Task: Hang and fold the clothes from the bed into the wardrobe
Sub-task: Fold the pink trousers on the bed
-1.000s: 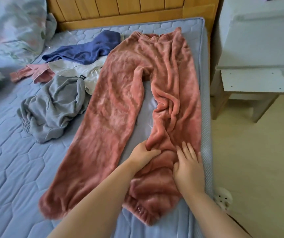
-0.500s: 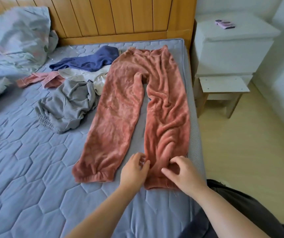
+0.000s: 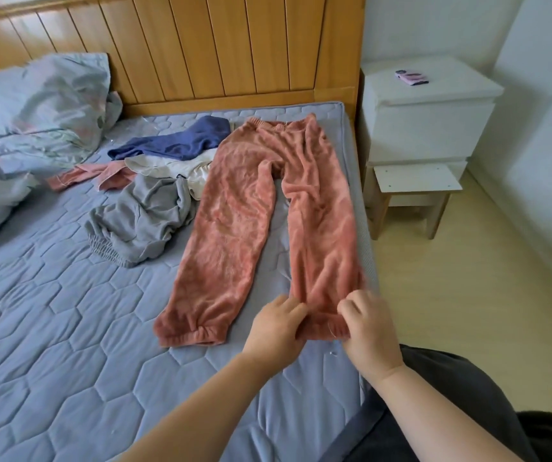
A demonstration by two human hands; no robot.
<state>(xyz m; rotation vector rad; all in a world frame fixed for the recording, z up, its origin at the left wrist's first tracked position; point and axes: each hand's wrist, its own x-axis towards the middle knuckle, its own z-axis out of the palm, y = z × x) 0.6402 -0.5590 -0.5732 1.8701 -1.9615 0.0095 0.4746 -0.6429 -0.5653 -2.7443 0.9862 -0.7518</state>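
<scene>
The bed [image 3: 68,345] carries a heap of clothes [image 3: 141,225] and, along its right edge, the pink fleece trousers [image 3: 231,235], spread flat with the waistband toward the headboard [image 3: 234,45]. They look soft, light and floppy, best taken at cuffs or waistband. The left hand [image 3: 276,328] and right hand [image 3: 369,331] flank the cuff [image 3: 326,326] of the leg nearer the edge, fingers [image 3: 351,306] curled, pinching its fabric.

Before me the pink fleece trousers [image 3: 234,235] lie flat, waistband toward twelve o'clock; crumpled clothes [image 3: 144,221] heaped at ten.
</scene>
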